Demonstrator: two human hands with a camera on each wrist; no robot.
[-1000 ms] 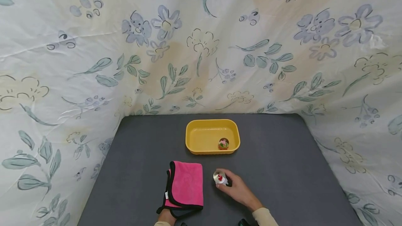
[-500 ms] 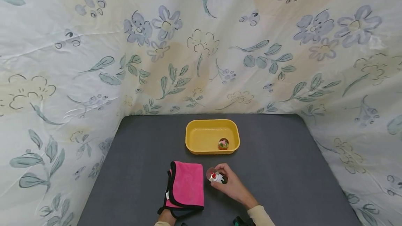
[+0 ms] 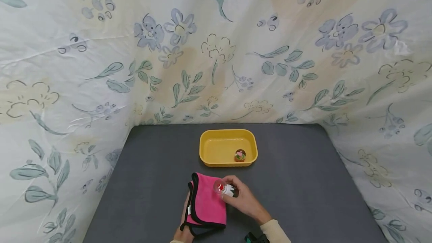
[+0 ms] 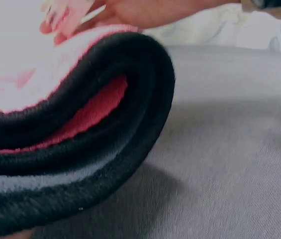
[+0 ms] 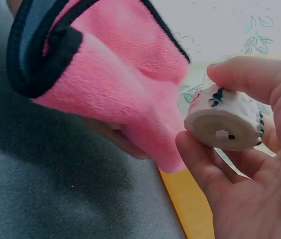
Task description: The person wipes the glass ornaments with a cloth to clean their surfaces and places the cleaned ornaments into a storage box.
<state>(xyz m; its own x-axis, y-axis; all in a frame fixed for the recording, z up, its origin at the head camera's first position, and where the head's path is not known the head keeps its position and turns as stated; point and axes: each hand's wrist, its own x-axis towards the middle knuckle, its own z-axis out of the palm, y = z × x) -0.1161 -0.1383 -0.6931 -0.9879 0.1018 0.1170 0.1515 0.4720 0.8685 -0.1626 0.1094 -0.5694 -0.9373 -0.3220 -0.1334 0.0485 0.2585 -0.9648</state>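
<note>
My right hand [image 3: 246,200] pinches the white base of a small snow globe [image 3: 221,187] between thumb and fingers. Its clear dome, with a red-and-white figure inside, points left and overlaps the cloth in the head view. The right wrist view shows the underside of the globe's base [image 5: 225,130], round and pale with a small dark hole. My left hand [image 3: 183,233] holds a folded pink cloth [image 3: 210,205] with black edging from below and its left side. Most of that hand is hidden by the cloth; some fingers [image 5: 115,139] show beneath it in the right wrist view.
Beyond the hands, a yellow tray [image 3: 216,162] stands on the dark grey table [image 3: 297,175]. A second small globe [image 3: 240,155] with a pink and green figure sits at the tray's front right. Floral fabric [image 3: 216,66] hangs around the table's back and sides.
My right hand has moved left with the snow globe, tipping its dome toward the cloth. My left hand has raised the cloth and shifted it slightly right, bringing the two together.
</note>
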